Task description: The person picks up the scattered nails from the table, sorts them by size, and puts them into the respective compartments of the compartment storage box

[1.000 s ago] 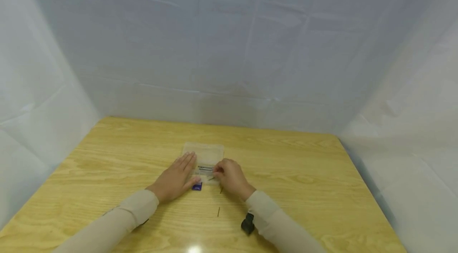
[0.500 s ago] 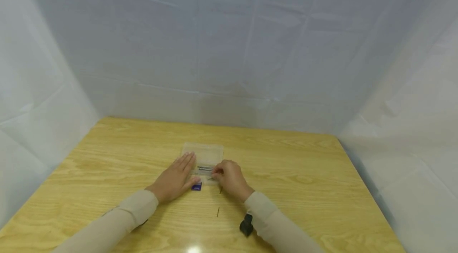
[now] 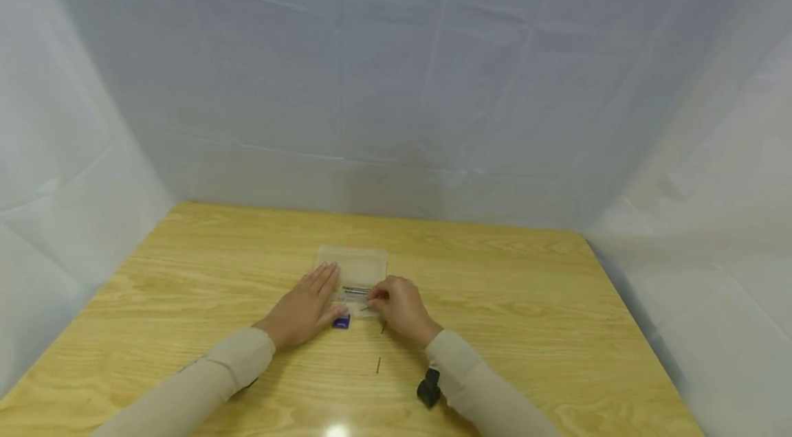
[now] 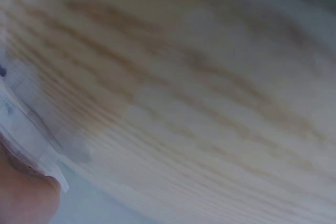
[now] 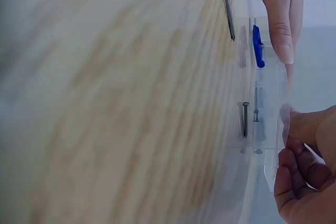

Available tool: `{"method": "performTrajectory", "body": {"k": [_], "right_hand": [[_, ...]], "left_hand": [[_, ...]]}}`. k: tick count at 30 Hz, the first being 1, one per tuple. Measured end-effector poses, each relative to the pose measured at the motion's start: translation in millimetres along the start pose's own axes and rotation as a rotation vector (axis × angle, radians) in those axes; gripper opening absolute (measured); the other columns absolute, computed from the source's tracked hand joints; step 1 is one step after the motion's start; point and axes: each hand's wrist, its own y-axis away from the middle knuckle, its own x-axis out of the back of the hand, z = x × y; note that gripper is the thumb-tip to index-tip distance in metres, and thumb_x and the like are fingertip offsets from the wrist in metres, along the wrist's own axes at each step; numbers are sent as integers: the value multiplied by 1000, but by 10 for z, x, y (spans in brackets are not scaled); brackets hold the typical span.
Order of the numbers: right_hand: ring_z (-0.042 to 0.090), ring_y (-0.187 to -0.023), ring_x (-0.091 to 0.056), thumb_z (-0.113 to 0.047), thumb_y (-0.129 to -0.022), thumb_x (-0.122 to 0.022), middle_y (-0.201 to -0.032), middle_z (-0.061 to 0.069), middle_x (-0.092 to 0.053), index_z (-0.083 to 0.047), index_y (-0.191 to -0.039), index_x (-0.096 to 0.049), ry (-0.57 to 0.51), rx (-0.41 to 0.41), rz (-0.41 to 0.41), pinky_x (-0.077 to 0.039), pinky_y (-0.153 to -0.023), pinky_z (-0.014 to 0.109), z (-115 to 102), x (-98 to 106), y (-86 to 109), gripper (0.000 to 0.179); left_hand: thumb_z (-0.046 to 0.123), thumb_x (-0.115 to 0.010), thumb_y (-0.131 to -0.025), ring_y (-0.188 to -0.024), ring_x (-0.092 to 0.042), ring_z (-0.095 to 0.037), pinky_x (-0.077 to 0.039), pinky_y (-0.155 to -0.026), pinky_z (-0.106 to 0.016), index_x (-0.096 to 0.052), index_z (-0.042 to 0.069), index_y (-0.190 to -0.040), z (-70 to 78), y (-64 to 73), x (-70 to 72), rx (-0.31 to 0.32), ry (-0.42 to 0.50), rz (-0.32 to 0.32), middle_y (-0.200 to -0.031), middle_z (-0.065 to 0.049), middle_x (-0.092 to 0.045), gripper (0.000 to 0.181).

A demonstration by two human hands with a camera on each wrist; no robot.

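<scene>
A clear plastic box [image 3: 357, 257] lies with its lid open on the table. Several long metal nails [image 3: 355, 290] lie inside it. My left hand [image 3: 303, 306] rests on the box's left side, fingers straight, thumb by the blue latch [image 3: 341, 321]. At the box's right front, my right hand [image 3: 401, 306] has its fingers curled and pinches a thin nail [image 3: 364, 308]; its far end is covered by the fingers. In the right wrist view the right fingers [image 5: 299, 166] sit at the clear wall. The left thumb [image 4: 29, 198] touches clear plastic in the left wrist view.
One loose nail [image 3: 378, 365] lies on the wooden table [image 3: 526, 313] in front of the box. Another nail [image 5: 245, 119] lies close to the box's front, near the right hand. White sheeting [image 3: 396, 80] stands behind and at both sides.
The right fingertips have shifted slightly at the box's right front, and the thin nail there now sticks out from them. The left hand has stayed in place.
</scene>
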Motion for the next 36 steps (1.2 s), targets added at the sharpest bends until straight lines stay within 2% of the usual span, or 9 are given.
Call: {"method": "performTrajectory", "body": {"k": [9,21,30,36], "right_hand": [[13,-78,-65,-4,-83,-73,-85,4,-70,-5,-85,-76,-50,5,34,-54,-70,19,36,130,56,3],[13,-76,-63,-8,-85,-72,-84,3,-69,-6,-85,-76,-19,-40,-22,-54,-68,21,109,290,239,5],[5,-72,-58,-11,-84,-73,-82,0,-69,-6,-86,-75,-50,-64,-144,-50,-64,19,143,294,370,6],[2,-72,-56,-14,-85,-72,-84,-3,-69,-10,-90,-76,-71,-101,-210,-49,-64,18,153,252,378,7]], "left_hand": [[50,-40,-100,-144,-18,-36,-18,-118,-48,-20,-6,-149,7,-4,-10,0,-3,-5,-156,-22,-20,77],[47,-42,-100,-144,-19,-37,-18,-118,-48,-21,-7,-149,23,13,15,-1,-14,0,-155,-23,-22,75],[49,-40,-100,-144,-19,-37,-18,-118,-48,-21,-6,-149,4,21,-9,-4,-19,2,-155,-23,-21,76],[49,-39,-100,-144,-18,-36,-17,-118,-48,-19,-6,-150,-9,24,-34,4,-2,1,-156,-22,-20,76]]}}
